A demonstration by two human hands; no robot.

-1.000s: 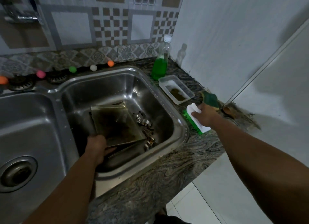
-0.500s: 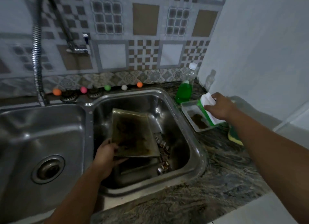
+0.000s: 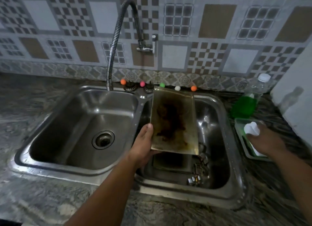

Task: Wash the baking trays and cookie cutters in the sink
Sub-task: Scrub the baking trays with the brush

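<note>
A: Left hand (image 3: 143,146)?
B: Forearm extended forward; thumb on top, fingers beneath, gripping the lower left corner of a tilted baking tray (image 3: 173,122).
A: Right hand (image 3: 265,141)?
B: Reaching right, knuckles up, fingers curled around a white-handled scrub brush (image 3: 251,128).

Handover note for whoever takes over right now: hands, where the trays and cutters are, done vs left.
Left hand: grips the stained baking tray by its lower left corner, lifted and tilted over the right basin.
Right hand: holds the white scrub brush over the plastic container on the counter.
A second tray lies on the right basin's floor, cookie cutters beside it.
Done: nothing looks washed; the lifted tray is dark with residue, no water visibly running from the faucet.
Left: scrub and rinse both trays and the cutters.
</note>
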